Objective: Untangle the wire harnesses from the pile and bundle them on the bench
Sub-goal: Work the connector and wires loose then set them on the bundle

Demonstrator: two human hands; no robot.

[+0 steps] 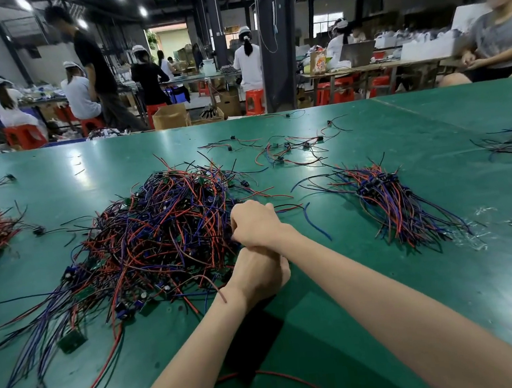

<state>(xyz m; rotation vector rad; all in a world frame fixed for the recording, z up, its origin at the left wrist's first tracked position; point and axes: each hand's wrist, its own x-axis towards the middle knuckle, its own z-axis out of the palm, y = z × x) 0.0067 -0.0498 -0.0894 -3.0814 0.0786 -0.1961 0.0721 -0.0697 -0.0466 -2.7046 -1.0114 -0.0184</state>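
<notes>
Crossing at the edge of the pile (163, 222), my right hand (256, 222) lies over my left hand (257, 276); their grip I cannot tell. The bundle (386, 194) runs far-left to near-right.

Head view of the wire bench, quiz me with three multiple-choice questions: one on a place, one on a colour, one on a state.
1. Where does the neat bundle lie from the big pile? A right of it; B on top of it; C under it.
2. What colour is the bench? A white; B green; C yellow.
3. How are the big pile's wires? A boxed; B spooled; C loose and tangled.
Answers: 1 A, it lies apart on the right; 2 B, its bare surface is green; 3 C, they cross every way.
</notes>
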